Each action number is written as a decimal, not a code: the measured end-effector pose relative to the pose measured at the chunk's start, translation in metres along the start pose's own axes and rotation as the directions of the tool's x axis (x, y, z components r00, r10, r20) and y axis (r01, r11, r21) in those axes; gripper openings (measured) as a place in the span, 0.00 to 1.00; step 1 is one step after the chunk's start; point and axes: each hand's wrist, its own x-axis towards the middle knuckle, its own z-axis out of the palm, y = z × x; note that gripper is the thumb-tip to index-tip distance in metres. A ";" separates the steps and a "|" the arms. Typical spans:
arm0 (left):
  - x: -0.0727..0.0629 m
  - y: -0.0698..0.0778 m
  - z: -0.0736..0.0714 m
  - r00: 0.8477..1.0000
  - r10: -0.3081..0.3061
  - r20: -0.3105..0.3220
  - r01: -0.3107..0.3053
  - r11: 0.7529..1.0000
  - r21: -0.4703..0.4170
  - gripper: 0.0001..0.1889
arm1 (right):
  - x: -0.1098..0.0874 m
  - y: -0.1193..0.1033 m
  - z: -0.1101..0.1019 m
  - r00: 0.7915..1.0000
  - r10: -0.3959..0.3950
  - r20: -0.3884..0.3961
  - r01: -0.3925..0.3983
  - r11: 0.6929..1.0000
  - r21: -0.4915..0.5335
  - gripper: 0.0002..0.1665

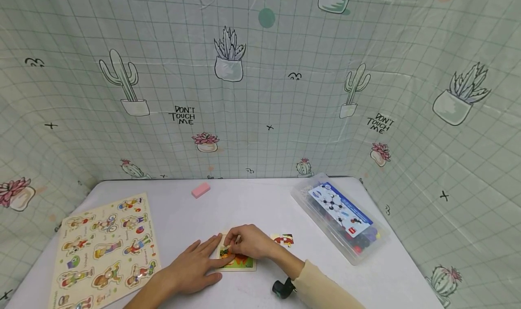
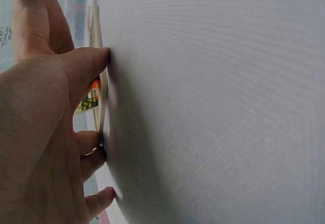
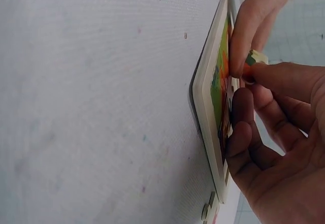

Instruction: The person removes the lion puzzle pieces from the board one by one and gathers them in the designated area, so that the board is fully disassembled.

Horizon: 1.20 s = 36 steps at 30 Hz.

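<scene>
A small framed jigsaw puzzle board [image 1: 239, 267] with a coloured picture lies on the table in front of the person. My left hand [image 1: 194, 268] rests beside it with fingers spread, the index finger reaching over the picture and other fingertips at the left edge. Above the board, my right hand [image 1: 250, 241] pinches a puzzle piece [image 3: 257, 57] between thumb and index finger, tilted up from the picture. The right hand's other fingers curl close over the board. In the left wrist view, the left hand [image 2: 45, 127] hides most of the board.
Loose puzzle pieces [image 1: 284, 240] lie just right of the board. A large wooden peg puzzle [image 1: 107, 250] covers the table's left side. A pink block [image 1: 201, 190] lies at the back, and a clear plastic case [image 1: 342, 218] stands at the right.
</scene>
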 end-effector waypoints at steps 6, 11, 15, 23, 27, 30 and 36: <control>-0.001 0.001 -0.002 1.000 0.001 0.005 -0.001 1.000 -0.007 0.25 | 0.000 0.001 0.000 1.000 0.005 -0.002 -0.005 1.000 0.023 0.07; -0.002 0.001 -0.002 1.000 0.000 0.006 0.000 1.000 -0.013 0.25 | -0.001 -0.001 0.001 1.000 0.008 -0.008 -0.008 1.000 0.021 0.06; -0.001 0.001 -0.001 1.000 -0.005 0.005 0.005 1.000 -0.022 0.24 | -0.002 -0.002 0.002 1.000 0.014 -0.012 -0.013 1.000 0.015 0.07; -0.001 0.001 -0.002 1.000 -0.006 0.005 0.006 1.000 -0.014 0.24 | -0.004 -0.006 0.002 1.000 0.011 -0.026 -0.011 1.000 0.014 0.07; -0.001 0.001 -0.001 1.000 -0.007 0.019 0.007 1.000 -0.013 0.25 | -0.002 -0.007 0.000 0.997 0.020 -0.079 -0.019 1.000 0.017 0.06; -0.001 0.001 0.000 1.000 -0.007 0.022 0.007 1.000 -0.002 0.25 | 0.000 -0.009 -0.005 0.990 0.038 -0.132 -0.034 0.999 0.029 0.05; 0.000 0.001 0.000 1.000 -0.012 0.014 0.012 1.000 0.005 0.25 | -0.001 -0.009 -0.014 0.989 0.052 -0.136 -0.044 0.997 0.064 0.03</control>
